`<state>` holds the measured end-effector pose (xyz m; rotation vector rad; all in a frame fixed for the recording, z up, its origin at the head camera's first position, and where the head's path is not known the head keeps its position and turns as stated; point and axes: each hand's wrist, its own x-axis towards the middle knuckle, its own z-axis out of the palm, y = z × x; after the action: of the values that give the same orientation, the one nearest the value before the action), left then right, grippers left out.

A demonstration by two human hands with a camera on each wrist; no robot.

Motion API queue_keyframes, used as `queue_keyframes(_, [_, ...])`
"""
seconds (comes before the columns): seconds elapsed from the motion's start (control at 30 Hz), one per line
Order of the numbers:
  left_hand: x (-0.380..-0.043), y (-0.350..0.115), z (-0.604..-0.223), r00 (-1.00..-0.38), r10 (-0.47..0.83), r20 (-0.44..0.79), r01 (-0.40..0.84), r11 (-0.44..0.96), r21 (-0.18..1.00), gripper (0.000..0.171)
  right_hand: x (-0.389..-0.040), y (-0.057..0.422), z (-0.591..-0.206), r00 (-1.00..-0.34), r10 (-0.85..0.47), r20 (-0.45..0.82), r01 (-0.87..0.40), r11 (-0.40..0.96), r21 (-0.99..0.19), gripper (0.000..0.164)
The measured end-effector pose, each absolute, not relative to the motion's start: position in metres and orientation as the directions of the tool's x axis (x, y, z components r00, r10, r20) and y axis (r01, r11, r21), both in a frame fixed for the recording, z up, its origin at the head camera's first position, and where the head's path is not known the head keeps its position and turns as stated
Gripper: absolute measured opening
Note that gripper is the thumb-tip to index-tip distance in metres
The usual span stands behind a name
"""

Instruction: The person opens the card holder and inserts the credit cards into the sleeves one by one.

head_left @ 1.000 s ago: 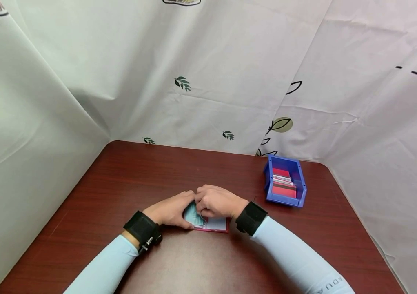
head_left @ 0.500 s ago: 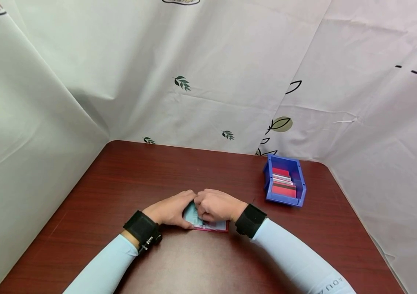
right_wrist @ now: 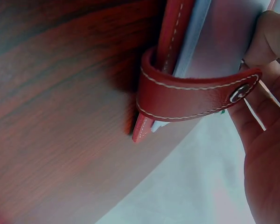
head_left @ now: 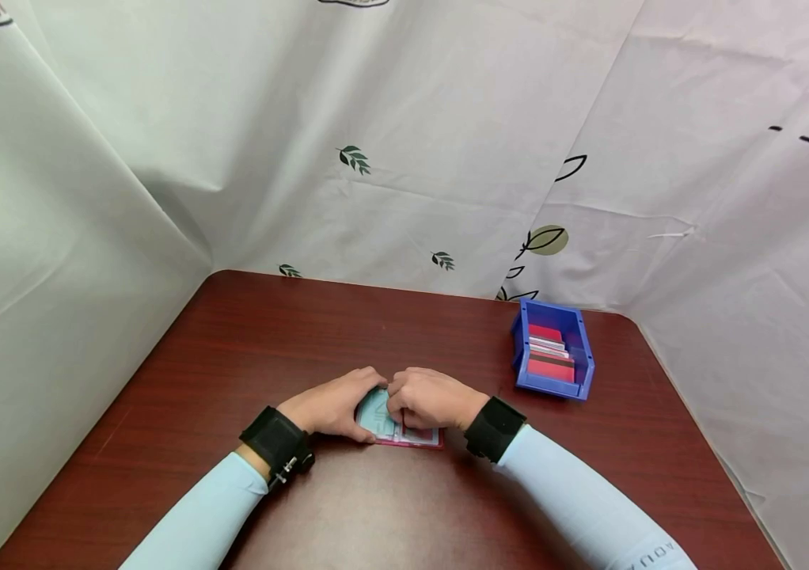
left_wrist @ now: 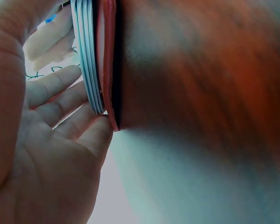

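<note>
An opened red leather card holder (head_left: 435, 445) with clear sleeves lies on the table in the head view. Pale blue paper or card shows in its left half, and a dark red card (head_left: 419, 435) shows in the right. My left hand (head_left: 333, 405) grips the holder's left side, thumb at the near edge and fingers at the far edge. Over the right half, my right hand (head_left: 433, 398) has curled fingers that seem to pinch the red card at the sleeve; the fingertips are partly hidden. In the right wrist view, a stitched strap (right_wrist: 191, 98) with a metal snap stands up beside the sleeves.
A blue plastic bin (head_left: 554, 389) stands at the back right of the dark wood table (head_left: 347, 507). Red and white flat pieces (head_left: 549, 356) sit upright in it. White printed cloth (head_left: 390, 198) hangs behind the table and along both sides.
My right hand has shifted slightly to the right. The red card, tilted under its fingers earlier, now lies flatter over the right half. My left hand has stayed in place.
</note>
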<state>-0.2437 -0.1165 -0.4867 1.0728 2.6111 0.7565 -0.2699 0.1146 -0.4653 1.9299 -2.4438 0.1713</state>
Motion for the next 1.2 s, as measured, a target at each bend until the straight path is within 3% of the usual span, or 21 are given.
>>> queue_keyframes(0.2, [-0.244, -0.116, -0.485, -0.711, 0.703, -0.021, 0.585, 0.607, 0.538, 0.072, -0.27, 0.118, -0.469, -0.245, -0.963, 0.11, -0.967, 0.235, -0.094, 0.019])
queue_keyframes(0.53, [-0.245, -0.111, -0.483, -0.705, 0.709, -0.011, 0.607, 0.611, 0.508, 0.081, -0.271, 0.138, -0.473, -0.306, -0.933, 0.189, -0.936, 0.258, -0.239, 0.014])
queue_keyframes(0.7, [-0.244, -0.113, -0.484, -0.709, 0.705, -0.01, 0.608, 0.618, 0.499, 0.081, -0.276, 0.15, -0.472, -0.391, -0.886, 0.248, -0.903, 0.317, -0.291, 0.012])
queue_keyframes(0.8, [-0.243, -0.11, -0.483, -0.711, 0.703, -0.011, 0.608, 0.623, 0.492, 0.081, -0.279, 0.164, -0.466, -0.463, -0.839, 0.286, -0.884, 0.413, -0.221, 0.009])
queue_keyframes(0.97, [-0.239, -0.101, -0.478, -0.725, 0.688, -0.027, 0.599, 0.649, 0.469, 0.082, -0.287, 0.197, -0.454, -0.623, -0.671, 0.403, -0.745, 0.666, -0.043, 0.007])
queue_keyframes(1.07, [-0.236, -0.088, -0.475, -0.718, 0.696, -0.007, 0.62, 0.644, 0.447, 0.081, -0.293, 0.223, -0.453, -0.706, -0.496, 0.505, -0.61, 0.789, -0.077, 0.009])
queue_keyframes(1.2, [-0.234, -0.067, -0.472, -0.708, 0.706, 0.024, 0.655, 0.643, 0.397, 0.078, -0.297, 0.259, -0.457, -0.761, -0.266, 0.591, -0.436, 0.885, -0.162, 0.009])
